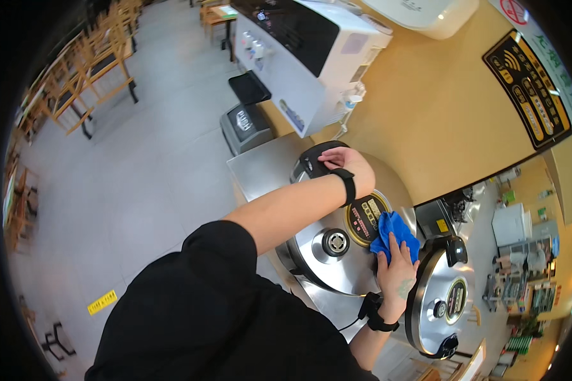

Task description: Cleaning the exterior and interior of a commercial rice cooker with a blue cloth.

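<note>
A large round steel lid with a black steam-vent knob (335,243), on a big steel cooker or insulated pot (310,266), lies in front of me. My left hand (345,164) reaches across it to the black handle (314,159) at its far edge, fingers slightly bent and apart, with nothing seen in them. My right hand (396,274) presses a crumpled blue cloth (395,235) onto the lid beside its round black-and-gold label (364,219), fingers spread over the cloth. Both wrists wear black bands.
A steel counter (262,164) supports the pot. A similar lidded pot (438,305) stands at right. Beyond are a white dispenser (286,76) with a black front and a grey push-lid bin (245,128). Wooden chairs (100,62) sit at upper left. A wall sign (529,90) bears writing.
</note>
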A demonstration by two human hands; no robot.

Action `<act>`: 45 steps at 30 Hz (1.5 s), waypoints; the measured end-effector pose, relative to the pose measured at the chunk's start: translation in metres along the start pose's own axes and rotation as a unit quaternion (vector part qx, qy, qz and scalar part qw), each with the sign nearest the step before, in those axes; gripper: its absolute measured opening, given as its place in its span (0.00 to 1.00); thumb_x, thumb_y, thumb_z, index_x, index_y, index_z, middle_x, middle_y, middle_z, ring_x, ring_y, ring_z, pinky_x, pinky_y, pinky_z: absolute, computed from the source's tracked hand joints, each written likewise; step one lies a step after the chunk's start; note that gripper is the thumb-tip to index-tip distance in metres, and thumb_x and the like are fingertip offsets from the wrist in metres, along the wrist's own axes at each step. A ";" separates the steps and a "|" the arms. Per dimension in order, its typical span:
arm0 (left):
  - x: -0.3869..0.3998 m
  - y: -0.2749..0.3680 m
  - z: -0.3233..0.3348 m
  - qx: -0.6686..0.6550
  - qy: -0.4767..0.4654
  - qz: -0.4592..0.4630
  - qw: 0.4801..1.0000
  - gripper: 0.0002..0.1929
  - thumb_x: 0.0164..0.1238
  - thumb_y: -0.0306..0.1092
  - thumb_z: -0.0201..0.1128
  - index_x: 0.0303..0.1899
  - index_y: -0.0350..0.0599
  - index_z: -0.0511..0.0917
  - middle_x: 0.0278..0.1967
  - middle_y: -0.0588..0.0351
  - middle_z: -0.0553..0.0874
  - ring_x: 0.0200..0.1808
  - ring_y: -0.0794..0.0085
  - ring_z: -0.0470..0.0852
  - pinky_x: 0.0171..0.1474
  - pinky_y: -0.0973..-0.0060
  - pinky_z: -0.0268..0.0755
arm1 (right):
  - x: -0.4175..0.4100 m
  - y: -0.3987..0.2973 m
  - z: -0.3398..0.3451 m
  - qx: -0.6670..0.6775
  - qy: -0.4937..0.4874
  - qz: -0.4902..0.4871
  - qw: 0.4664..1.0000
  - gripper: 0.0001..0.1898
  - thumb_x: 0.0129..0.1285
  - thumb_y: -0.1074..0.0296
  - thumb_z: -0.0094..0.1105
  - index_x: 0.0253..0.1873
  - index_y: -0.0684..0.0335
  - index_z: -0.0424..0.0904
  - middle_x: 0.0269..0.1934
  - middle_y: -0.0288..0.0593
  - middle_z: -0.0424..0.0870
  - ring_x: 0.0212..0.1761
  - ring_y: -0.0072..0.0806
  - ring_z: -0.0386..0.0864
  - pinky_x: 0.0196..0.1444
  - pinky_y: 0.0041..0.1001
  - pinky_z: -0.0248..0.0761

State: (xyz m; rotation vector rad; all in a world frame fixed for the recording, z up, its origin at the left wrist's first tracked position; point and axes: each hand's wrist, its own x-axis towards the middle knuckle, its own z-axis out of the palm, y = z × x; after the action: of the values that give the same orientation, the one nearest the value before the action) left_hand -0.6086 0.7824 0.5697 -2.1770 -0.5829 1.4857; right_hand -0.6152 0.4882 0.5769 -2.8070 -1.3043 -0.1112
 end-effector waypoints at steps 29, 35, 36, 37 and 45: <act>0.020 -0.054 0.098 -0.525 0.480 0.180 0.679 0.43 0.69 0.72 0.71 0.68 0.41 0.76 0.69 0.42 0.79 0.74 0.42 0.75 0.71 0.40 0.72 | 0.209 -0.035 0.018 -0.032 -0.086 0.024 0.995 0.31 0.78 0.58 0.56 0.83 0.46 0.69 0.68 0.64 0.85 0.69 0.59 0.85 0.74 0.51 0.76; 0.061 -0.066 0.116 -0.501 0.498 0.183 0.684 0.47 0.68 0.71 0.73 0.69 0.35 0.72 0.68 0.36 0.77 0.70 0.35 0.76 0.69 0.41 0.74 | 0.240 -0.108 0.020 0.018 -0.078 -0.066 0.995 0.27 0.76 0.58 0.56 0.79 0.38 0.78 0.73 0.50 0.84 0.70 0.50 0.85 0.74 0.48 0.77; 0.070 -0.065 0.120 -0.502 0.502 0.179 0.681 0.46 0.68 0.70 0.73 0.69 0.35 0.73 0.67 0.37 0.77 0.70 0.37 0.76 0.69 0.40 0.74 | 0.240 -0.116 0.024 0.025 -0.078 -0.080 0.993 0.27 0.77 0.59 0.56 0.79 0.38 0.78 0.75 0.47 0.83 0.71 0.50 0.85 0.74 0.48 0.77; 0.066 -0.061 0.115 -0.499 0.511 0.183 0.676 0.45 0.68 0.69 0.73 0.69 0.36 0.73 0.66 0.38 0.78 0.70 0.38 0.75 0.69 0.39 0.73 | 0.233 -0.112 0.020 0.030 -0.075 -0.083 0.993 0.27 0.77 0.59 0.55 0.79 0.38 0.78 0.76 0.45 0.82 0.71 0.49 0.84 0.75 0.47 0.77; 0.061 -0.059 0.106 -0.503 0.502 0.176 0.681 0.46 0.64 0.68 0.76 0.69 0.37 0.72 0.69 0.40 0.76 0.76 0.41 0.73 0.73 0.40 0.72 | 0.215 -0.091 -0.016 0.077 -0.114 0.084 0.987 0.25 0.80 0.54 0.57 0.79 0.30 0.78 0.72 0.40 0.86 0.73 0.45 0.84 0.75 0.46 0.77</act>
State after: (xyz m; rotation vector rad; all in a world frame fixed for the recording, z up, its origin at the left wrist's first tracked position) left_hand -0.6938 0.8771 0.5228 -3.5462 -0.6131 -0.3584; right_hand -0.5480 0.7094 0.6115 -2.8452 -1.0513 0.3119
